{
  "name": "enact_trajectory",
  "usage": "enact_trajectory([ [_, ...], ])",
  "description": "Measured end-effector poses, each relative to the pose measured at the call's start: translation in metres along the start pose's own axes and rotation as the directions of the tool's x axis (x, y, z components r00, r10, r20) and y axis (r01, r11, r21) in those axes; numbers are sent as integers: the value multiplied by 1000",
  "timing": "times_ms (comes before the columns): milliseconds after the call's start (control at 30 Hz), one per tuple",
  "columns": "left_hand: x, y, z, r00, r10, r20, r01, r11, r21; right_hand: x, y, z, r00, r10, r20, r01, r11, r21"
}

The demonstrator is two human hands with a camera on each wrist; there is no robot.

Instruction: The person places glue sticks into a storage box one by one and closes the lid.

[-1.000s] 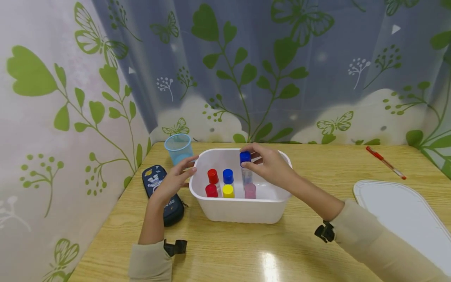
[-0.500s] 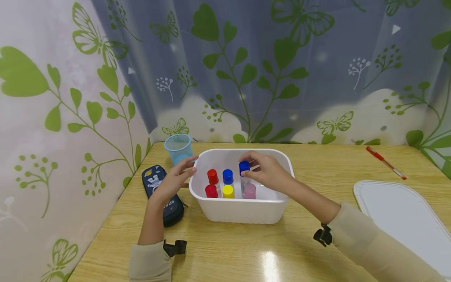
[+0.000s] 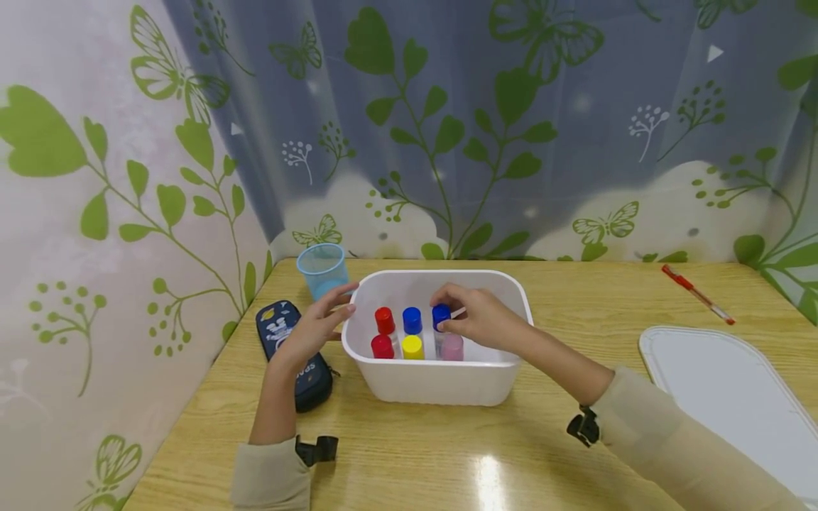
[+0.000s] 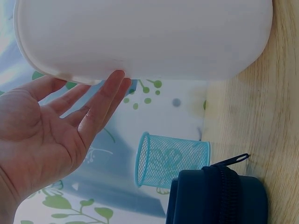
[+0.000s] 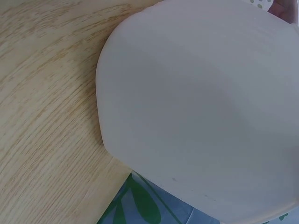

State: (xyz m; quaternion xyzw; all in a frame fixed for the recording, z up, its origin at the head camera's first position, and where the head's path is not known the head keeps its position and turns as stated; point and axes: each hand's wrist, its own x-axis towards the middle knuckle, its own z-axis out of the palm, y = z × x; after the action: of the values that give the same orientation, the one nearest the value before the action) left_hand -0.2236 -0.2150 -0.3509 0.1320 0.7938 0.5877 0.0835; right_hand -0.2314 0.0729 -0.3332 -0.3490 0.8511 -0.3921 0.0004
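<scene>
Curtains printed with green leaves and butterflies hang behind a wooden worktop (image 3: pixel 447 454), and the white tub (image 3: pixel 441 383) near its middle serves as the landmark. Farthest left of the tub lies a dark blue zip pouch (image 3: pixel 290 355), flat on the wood; behind the tub's left corner stands a light blue mesh cup (image 3: pixel 322 268), upright. The left hand (image 3: pixel 313 326) rests against the tub's left wall with straight, relaxed fingers (image 4: pixel 105 100); the left wrist view shows the fingertips touching the rim and the palm gripping nothing.

Inside the tub six small clear bottles stand upright in two rows. At the left of the tub are two red-capped bottles (image 3: pixel 384 320), one behind the other. In the middle a blue-capped bottle (image 3: pixel 412 320) stands behind a yellow-capped one (image 3: pixel 412 346). Toward the right, a pink-capped bottle (image 3: pixel 451 346) stands in front, and just behind it is the second blue-capped bottle (image 3: pixel 440 316). The right hand (image 3: pixel 482 323) reaches over the tub's right rim and pinches this bottle's cap between thumb and fingers; whether its base touches the tub floor cannot be told.

Right of the tub, well apart, a white lid (image 3: pixel 722 394) lies flat near the worktop's right edge, and behind it a red pen (image 3: pixel 696 293) lies slanted.
</scene>
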Motion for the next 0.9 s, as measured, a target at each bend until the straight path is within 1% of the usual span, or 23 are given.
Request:
enact_trajectory([
  [100, 0, 0, 0, 1000, -1, 0, 1, 1000, 2, 0, 0, -1, 1000, 8, 6, -8, 1000, -10],
  [300, 0, 0, -1, 1000, -2, -3, 2, 1000, 4, 2, 1, -1, 1000, 14, -14, -14, 1000, -7],
  [567, 1, 1, -1, 1000, -12, 1, 12, 1000, -4, 1, -3, -2, 999, 42, -7, -42, 999, -34],
  [733, 1, 2, -1, 1000, -13, 0, 13, 1000, -4, 1, -1, -1, 998, 54, -16, -54, 997, -50],
  [900, 1, 1, -1, 1000, -13, -1, 13, 1000, 1, 1, -1, -1, 998, 51, -27, -52, 997, -61],
])
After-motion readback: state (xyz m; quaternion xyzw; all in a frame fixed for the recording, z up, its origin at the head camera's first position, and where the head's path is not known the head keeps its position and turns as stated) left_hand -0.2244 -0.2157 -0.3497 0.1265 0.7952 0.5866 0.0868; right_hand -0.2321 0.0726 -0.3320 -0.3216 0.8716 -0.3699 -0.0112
